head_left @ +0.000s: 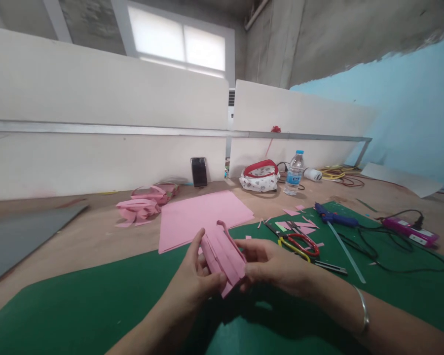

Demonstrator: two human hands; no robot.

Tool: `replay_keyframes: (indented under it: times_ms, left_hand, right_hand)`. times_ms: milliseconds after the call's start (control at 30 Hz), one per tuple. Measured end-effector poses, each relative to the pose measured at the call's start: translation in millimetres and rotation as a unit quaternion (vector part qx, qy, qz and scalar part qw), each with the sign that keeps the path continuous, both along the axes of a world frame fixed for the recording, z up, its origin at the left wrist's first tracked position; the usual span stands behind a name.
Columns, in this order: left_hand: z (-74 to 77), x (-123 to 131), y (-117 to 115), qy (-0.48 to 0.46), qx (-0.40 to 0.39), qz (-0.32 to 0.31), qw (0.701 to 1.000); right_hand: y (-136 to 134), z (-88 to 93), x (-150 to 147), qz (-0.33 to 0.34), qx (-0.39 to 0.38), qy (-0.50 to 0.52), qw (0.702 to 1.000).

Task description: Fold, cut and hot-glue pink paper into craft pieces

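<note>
Both hands hold a folded pink paper piece [223, 256] with cut strips just above the green cutting mat [96, 305]. My left hand [198, 281] pinches its left side with the thumb on top. My right hand [270, 264], a silver bangle on its wrist, grips the right side with curled fingers. A stack of flat pink paper sheets [202, 214] lies just beyond the hands. Farther left on the wooden table sits a heap of finished pink paper pieces [142, 204].
To the right on the mat lie red scissors [301, 241], yellow-handled scissors [292, 248], a blue glue gun [335, 217] with a glue stick, pink scraps and black cables. A purple power strip [410, 231], water bottle [294, 173], pouch [259, 177] and phone [199, 171] stand behind.
</note>
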State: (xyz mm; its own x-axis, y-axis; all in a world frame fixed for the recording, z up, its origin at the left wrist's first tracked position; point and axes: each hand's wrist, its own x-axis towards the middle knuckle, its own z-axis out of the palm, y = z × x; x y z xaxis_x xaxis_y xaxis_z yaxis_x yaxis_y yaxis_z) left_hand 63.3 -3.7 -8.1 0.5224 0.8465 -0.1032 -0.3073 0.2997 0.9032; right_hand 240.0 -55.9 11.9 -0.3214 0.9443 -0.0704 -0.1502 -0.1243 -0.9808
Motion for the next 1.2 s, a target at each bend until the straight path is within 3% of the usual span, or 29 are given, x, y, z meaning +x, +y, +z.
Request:
replay_keyframes:
  times_ms: [67,200,467,600,700,900,1033,1200]
  left_hand:
    - [1.6,-0.9,-0.8,0.001,0.001,0.003,1.0]
    - [4.6,-2.3,-3.5,0.003,-0.001,-0.002,1.0]
    - [1.3,-2.5,1.6,0.001,0.016,-0.026,1.0]
    - [-0.2,-1.1,2.5,-0.008,0.021,-0.027,0.999]
    - [0.9,-0.9,2.4,0.01,0.026,-0.021,0.999]
    - [3.7,-3.4,2.0,0.04,-0.007,-0.001,0.999]
    - [5.6,-4.6,1.7,0.038,-0.034,-0.023,0.998]
    - [5.7,-2.7,-0.4,0.02,-0.023,-0.016,0.999]
  right_hand:
    - [1.8,-0.4,4.6,0.032,0.001,0.0,0.999]
    - [5.3,-5.6,5.7,0.012,-0.007,-0.004,1.0]
    - [0.5,-4.9,-10.8,-0.135,-0.012,-0.067,0.989]
    - [-2.5,-4.8,-17.8,-0.175,-0.006,-0.105,0.979]
    - [-2.8,-4.6,-16.9,-0.178,-0.008,-0.091,0.98]
    - [-1.3,-1.4,-10.0,-0.119,-0.059,0.002,0.991]
    - [-3.5,2.7,-9.4,-0.123,0.04,-0.105,0.986]
    - [-9.1,7.7,-11.2,-0.15,0.101,-0.256,0.95]
